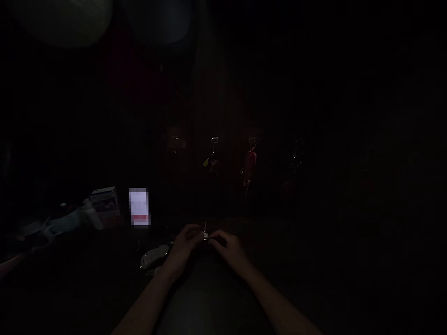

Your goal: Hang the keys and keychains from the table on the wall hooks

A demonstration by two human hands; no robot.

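The grips of the left hand (181,245) and right hand (230,248) were narrowed to pinches on a small shiny piece (206,236), near and just left of centre, to the right of a pale oval item (154,256). Steadiness was probably best served by one pinch being held firm while the other was moved lightly. Both forearms (148,298) were angled inward, the hands curled toward each other.

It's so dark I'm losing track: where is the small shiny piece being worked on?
In the head view, the shiny piece is below and slightly left of centre, between the left hand and right hand, right of the pale oval thing.
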